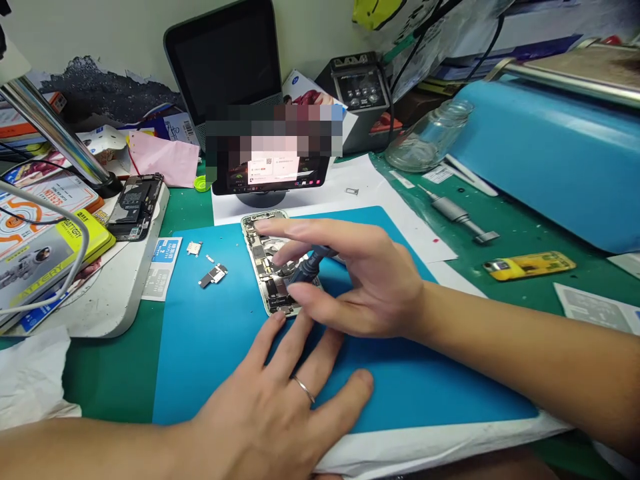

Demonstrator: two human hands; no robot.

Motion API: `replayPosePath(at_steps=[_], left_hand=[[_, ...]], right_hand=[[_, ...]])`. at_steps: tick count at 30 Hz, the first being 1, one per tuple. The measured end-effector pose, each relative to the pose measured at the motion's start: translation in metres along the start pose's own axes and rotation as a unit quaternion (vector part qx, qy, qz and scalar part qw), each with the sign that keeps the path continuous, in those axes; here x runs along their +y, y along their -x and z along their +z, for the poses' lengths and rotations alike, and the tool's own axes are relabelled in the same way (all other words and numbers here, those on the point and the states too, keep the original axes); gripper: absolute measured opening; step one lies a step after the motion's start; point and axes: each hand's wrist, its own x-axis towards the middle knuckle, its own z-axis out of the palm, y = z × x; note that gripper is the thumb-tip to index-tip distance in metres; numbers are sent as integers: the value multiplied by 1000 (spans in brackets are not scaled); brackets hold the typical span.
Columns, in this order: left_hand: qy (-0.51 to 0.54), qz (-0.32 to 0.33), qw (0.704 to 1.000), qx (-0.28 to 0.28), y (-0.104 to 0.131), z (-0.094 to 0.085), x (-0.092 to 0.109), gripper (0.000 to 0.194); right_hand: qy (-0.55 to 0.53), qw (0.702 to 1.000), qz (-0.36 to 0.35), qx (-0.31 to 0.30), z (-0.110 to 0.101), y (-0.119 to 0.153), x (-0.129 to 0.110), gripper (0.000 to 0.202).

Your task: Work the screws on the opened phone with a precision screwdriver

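Note:
An opened phone (257,250) with its inner parts exposed lies on a blue mat (210,360). My right hand (360,277) is over its right side, fingers curled round a dark screwdriver (306,269) whose tip is hidden. My left hand (295,393), with a ring on one finger, lies with fingers spread, fingertips at the phone's lower edge. Left of the phone, a black and silver metal part (213,275), a small silver plate (194,248) and a tiny piece (209,259) rest on the mat.
A lit screen on a stand (275,167) is behind the phone. At left, another opened phone (134,207) and boxes (55,267) cover a white device. At right lie a grey tool (453,212), a yellow phone-shaped part (530,265) and a glass jar (430,137).

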Motion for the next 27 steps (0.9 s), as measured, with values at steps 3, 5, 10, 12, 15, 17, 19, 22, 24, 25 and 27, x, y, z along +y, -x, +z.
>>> replayPosePath(at_steps=[3,5,10,12,15,17,19,22,24,25,27], left_hand=[[-6,1,1000,-1,0,-2,0,85],[-6,-1,1000,-7,0,-4,0,84],[0,-3,1000,-9,1,-4,0,83],[2,-3,1000,-6,2,-2,0,83],[2,1,1000,-9,3,1,1,82],[-2,0,1000,-8,3,3,1,83],[-8,-4,1000,-3,3,2,1,84],[-22,-10,1000,-2,2,-3,1,85],[-37,-13,999,-5,2,-6,2,85],[-44,-13,999,-10,1,-7,2,85],[-54,-14,998,-20,1,-8,2,84]], right_hand=[[16,999,27,7,0,-1,0,67],[26,999,18,8,0,-2,-2,69],[50,998,13,24,4,-2,-7,75],[52,996,49,53,7,-1,-8,72],[25,990,90,104,11,0,-9,66],[-3,988,93,119,12,0,-9,63],[-26,990,80,113,14,0,-8,62],[-59,994,56,75,15,0,-8,62],[-76,994,60,53,15,0,-8,58],[-82,993,67,48,15,0,-9,56],[-86,992,85,48,14,-1,-10,51]])
